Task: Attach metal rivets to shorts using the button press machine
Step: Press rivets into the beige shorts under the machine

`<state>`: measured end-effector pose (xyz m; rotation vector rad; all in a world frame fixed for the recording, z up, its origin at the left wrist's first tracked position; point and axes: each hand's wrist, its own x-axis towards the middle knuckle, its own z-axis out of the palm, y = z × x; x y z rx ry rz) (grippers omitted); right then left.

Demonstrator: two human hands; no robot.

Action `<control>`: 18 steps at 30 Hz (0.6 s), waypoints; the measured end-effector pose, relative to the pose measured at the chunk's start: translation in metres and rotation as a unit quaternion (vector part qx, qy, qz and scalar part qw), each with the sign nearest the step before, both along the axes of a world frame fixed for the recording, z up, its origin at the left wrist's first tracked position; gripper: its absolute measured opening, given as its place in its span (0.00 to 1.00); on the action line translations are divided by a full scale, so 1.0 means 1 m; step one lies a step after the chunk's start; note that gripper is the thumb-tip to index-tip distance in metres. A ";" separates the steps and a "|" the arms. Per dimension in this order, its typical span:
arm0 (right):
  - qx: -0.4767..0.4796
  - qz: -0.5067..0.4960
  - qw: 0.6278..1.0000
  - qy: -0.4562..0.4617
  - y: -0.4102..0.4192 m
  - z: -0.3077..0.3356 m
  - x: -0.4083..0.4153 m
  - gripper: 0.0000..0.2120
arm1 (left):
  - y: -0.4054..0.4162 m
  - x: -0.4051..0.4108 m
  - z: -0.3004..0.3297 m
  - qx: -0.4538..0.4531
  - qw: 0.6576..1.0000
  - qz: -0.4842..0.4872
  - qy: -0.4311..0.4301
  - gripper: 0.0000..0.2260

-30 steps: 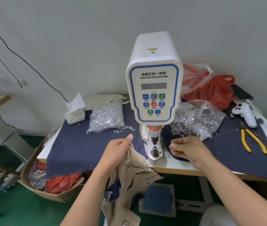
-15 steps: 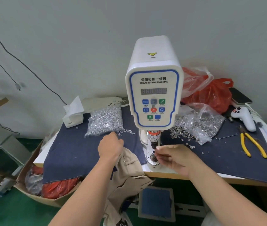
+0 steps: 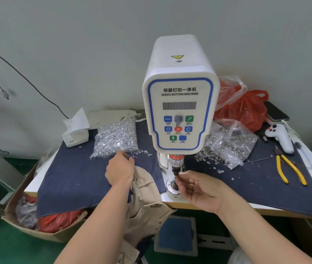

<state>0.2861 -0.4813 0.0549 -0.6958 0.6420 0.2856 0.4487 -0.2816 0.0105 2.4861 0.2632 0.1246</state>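
Observation:
The white servo button machine (image 3: 180,103) stands at the middle of the table. My right hand (image 3: 199,189) is at its lower die (image 3: 174,184), thumb and fingers pinching a small metal ring under the punch. My left hand (image 3: 120,170) reaches over the beige shorts (image 3: 145,193), which hang off the table's front edge. Its fingertips pinch a rivet among the loose rivets (image 3: 141,152) in front of the clear bag of rivets (image 3: 117,138).
A torn bag of metal rings (image 3: 229,143) lies right of the machine, with yellow pliers (image 3: 288,168), a white controller (image 3: 281,138), a red plastic bag (image 3: 246,109) and a phone (image 3: 277,111). A tissue box (image 3: 75,132) sits back left. Foot pedal (image 3: 176,235) and cardboard box (image 3: 16,220) are below.
My right hand moved from the ring pile on the right to the machine's die. My left hand let go of the shorts and reached forward to the loose rivets.

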 end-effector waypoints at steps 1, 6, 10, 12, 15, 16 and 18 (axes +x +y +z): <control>0.004 0.001 1.000 0.001 0.000 0.000 0.000 0.08 | 0.000 0.001 -0.001 -0.002 1.000 0.003 0.002 0.02; 0.012 0.009 1.000 -0.008 0.001 -0.001 0.000 0.04 | 0.001 0.004 -0.003 0.001 1.000 0.003 0.000 0.02; 0.017 0.010 1.000 -0.016 0.001 -0.003 -0.002 0.06 | 0.000 0.005 -0.005 0.012 1.000 -0.002 -0.007 0.02; 0.006 0.012 1.000 -0.018 0.000 -0.002 -0.003 0.07 | 0.000 0.005 -0.006 0.017 1.000 -0.004 -0.011 0.04; -0.017 0.008 1.000 -0.022 -0.002 0.001 -0.005 0.10 | -0.001 0.006 -0.006 0.020 1.000 -0.008 -0.011 0.05; -0.022 0.007 0.999 -0.023 -0.002 0.001 -0.006 0.11 | 0.000 0.007 -0.006 0.019 1.000 -0.006 -0.008 0.06; -0.027 0.004 0.999 -0.022 -0.004 0.002 -0.009 0.12 | 0.001 0.009 -0.005 0.009 1.000 0.002 -0.002 0.05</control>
